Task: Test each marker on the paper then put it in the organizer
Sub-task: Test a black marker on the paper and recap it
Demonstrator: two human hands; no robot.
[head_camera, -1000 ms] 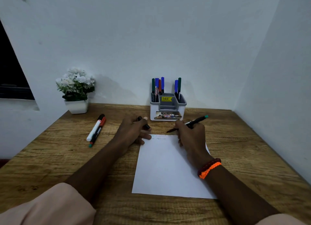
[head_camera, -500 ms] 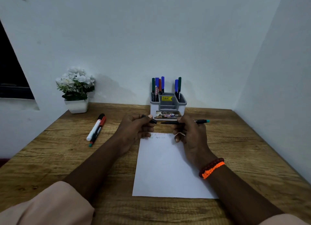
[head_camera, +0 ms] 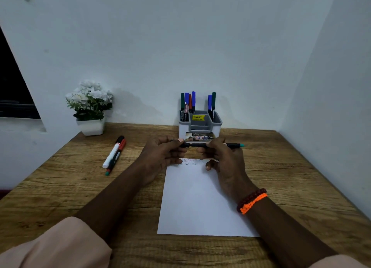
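Hands (head_camera: 160,155) (head_camera: 224,157) now apparently join cap (head_camera: 183,145) onto marker (head_camera: 230,145)

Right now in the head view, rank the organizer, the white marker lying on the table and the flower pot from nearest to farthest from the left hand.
1. The organizer, just behind and to the right of the left hand.
2. The white marker, lying on the table to the hand's left.
3. The flower pot, back left by the wall.
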